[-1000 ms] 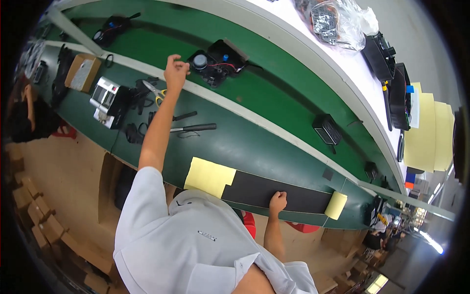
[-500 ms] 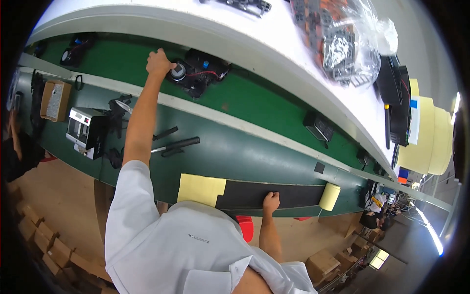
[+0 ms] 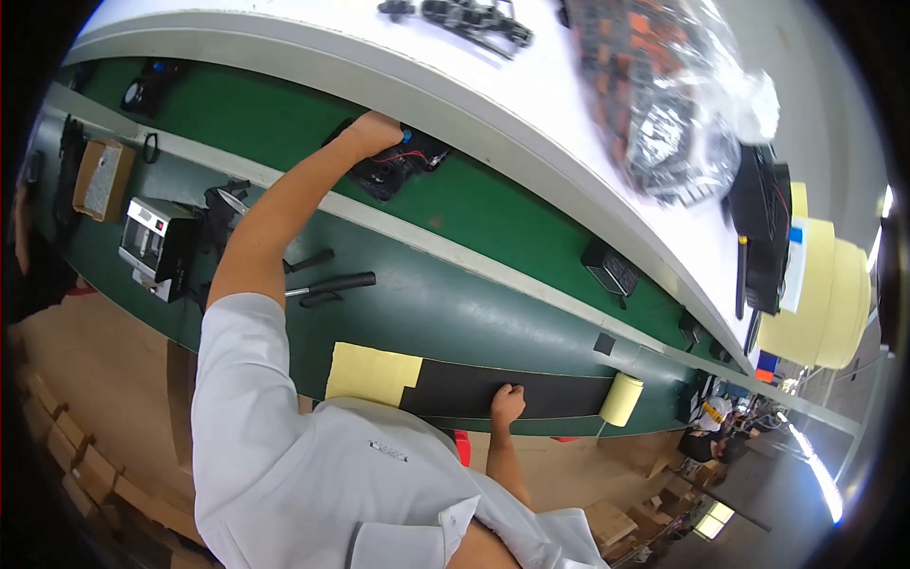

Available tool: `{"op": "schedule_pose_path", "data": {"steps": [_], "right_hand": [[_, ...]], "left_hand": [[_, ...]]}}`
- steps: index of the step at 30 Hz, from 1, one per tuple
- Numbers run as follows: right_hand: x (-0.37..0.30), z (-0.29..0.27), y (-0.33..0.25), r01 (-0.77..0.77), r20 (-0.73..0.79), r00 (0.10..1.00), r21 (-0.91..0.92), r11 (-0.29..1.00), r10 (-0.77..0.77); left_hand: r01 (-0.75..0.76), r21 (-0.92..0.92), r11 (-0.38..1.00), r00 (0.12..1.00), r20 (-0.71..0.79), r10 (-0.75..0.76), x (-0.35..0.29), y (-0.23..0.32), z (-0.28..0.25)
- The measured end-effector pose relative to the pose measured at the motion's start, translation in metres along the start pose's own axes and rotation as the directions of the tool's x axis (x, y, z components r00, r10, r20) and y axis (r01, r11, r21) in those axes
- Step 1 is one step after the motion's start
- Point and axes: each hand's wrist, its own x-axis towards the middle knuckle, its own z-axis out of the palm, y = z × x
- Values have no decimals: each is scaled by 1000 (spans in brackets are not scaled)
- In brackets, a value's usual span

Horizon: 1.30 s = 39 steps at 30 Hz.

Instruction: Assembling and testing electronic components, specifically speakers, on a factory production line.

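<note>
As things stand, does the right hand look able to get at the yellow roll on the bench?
Probably yes: the right hand is on the black strip, the yellow roll lies at the strip's right end, and only flat strip shows between them.

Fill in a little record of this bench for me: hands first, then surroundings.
Left hand: at the black part with a red wire, on the green surface; its grip is hidden
Right hand: curled, on the black strip; grip unclear
Strip's ends: yellow sheet at left, yellow roll at right
Near left forearm: black-handled tool
White shelf: clear plastic bag of parts
</note>
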Motion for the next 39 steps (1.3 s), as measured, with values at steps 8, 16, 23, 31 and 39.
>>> {"op": "schedule_pose_path", "data": {"steps": [8, 16, 23, 31, 39], "right_hand": [[5, -24, -37, 220, -32, 970, 539, 813, -241], [-14, 24, -139, -625, 423, 665, 766, -149, -615], [35, -22, -101, -909, 519, 379, 365, -202, -766], [72, -26, -66, -810, 512, 580, 445, -382, -634], [78, -56, -78, -698, 429, 685, 618, -362, -590]], "left_hand": [[152, 19, 988, 817, 560, -137, -21, 89, -60], [551, -275, 788, 761, 552, -340, -130, 306, -57], [644, -312, 699, 721, 552, -419, -160, 383, -24], [727, -463, 508, 684, 424, -593, -211, 380, -9], [188, -129, 974, 972, -114, -203, -171, 409, -60]]}}
